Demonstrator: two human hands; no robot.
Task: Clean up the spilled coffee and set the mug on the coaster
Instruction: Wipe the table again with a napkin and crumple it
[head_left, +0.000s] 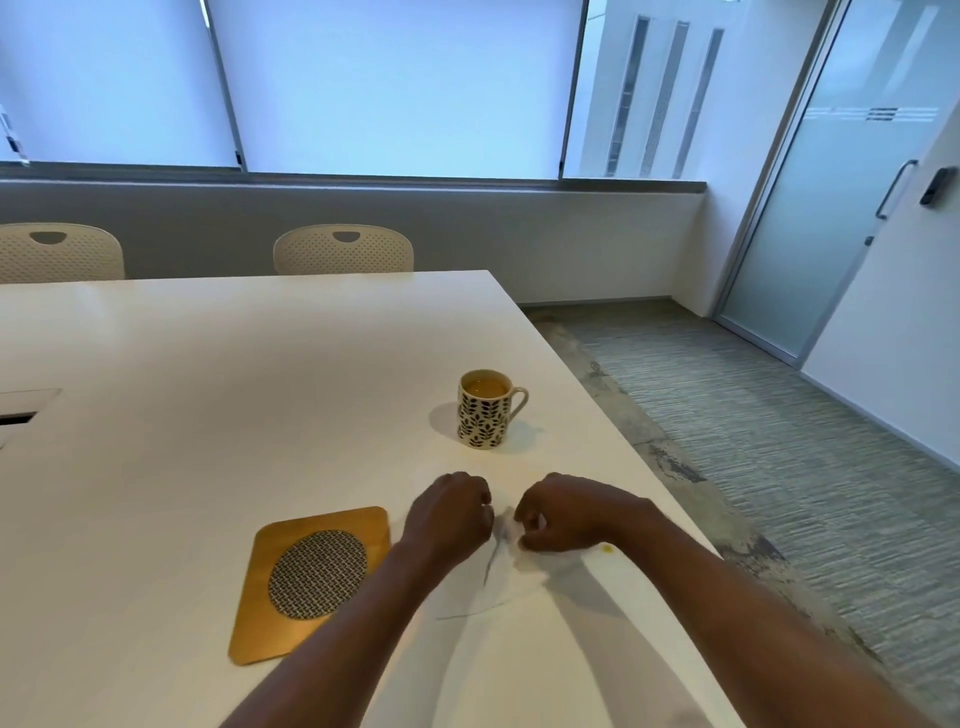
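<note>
A cream mug (483, 413) with a dark leaf pattern stands upright on the white table (234, 374), holding brown coffee, its handle to the right. A wooden coaster (311, 577) with a round woven insert lies at the front left. Between them and the table's near edge lies a white tissue (501, 566). My left hand (452, 514) and my right hand (566, 512) are side by side on the tissue, each pinching its top edge with closed fingers. A small yellow-brown coffee spot (607, 548) shows by my right wrist.
Two perforated cream chairs (343, 249) stand along the table's far side. The table's right edge (587, 415) runs close to the mug, with carpet floor beyond. A cable hatch (21, 408) sits at the left. A frosted glass door (831, 208) is at the right.
</note>
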